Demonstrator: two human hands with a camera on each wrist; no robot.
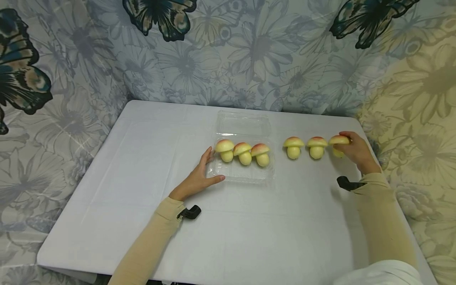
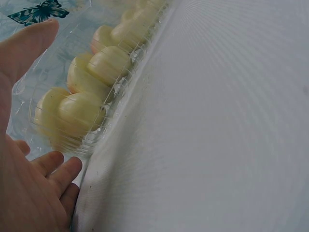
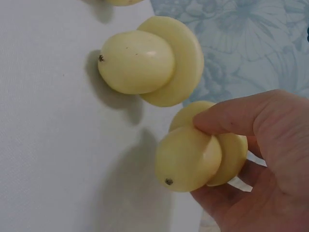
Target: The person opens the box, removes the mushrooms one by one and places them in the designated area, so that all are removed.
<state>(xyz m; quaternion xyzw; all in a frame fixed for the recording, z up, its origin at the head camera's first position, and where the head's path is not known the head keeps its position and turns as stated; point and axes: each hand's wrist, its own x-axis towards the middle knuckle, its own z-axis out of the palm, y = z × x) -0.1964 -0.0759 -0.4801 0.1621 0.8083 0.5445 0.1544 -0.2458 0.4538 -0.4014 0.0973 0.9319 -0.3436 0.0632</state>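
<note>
A clear plastic box (image 1: pixel 246 174) lies with its lid (image 1: pixel 244 123) folded back. Inside it, three toy mushrooms (image 1: pixel 244 159) with yellow stems and reddish caps stand in a row. My left hand (image 1: pixel 196 180) is at the box's left side, thumb spread along the near edge and fingers extended; in the left wrist view the fingers (image 2: pixel 65 174) lie beside the box's end. At the right, my right hand (image 1: pixel 356 152) pinches another toy mushroom (image 3: pixel 188 159) by its cap between thumb and fingers. Two more mushrooms, one in the middle (image 1: pixel 316 147) and one nearer the box (image 1: pixel 293 147), stand to its left.
A white table (image 1: pixel 249 233) bears everything. Floral cloth (image 1: pixel 249 59) with butterfly figures (image 1: pixel 160 16) hangs behind and along the sides. The right hand works close to the table's right edge. A dark wrist mount (image 1: pixel 190 212) sits on the left sleeve.
</note>
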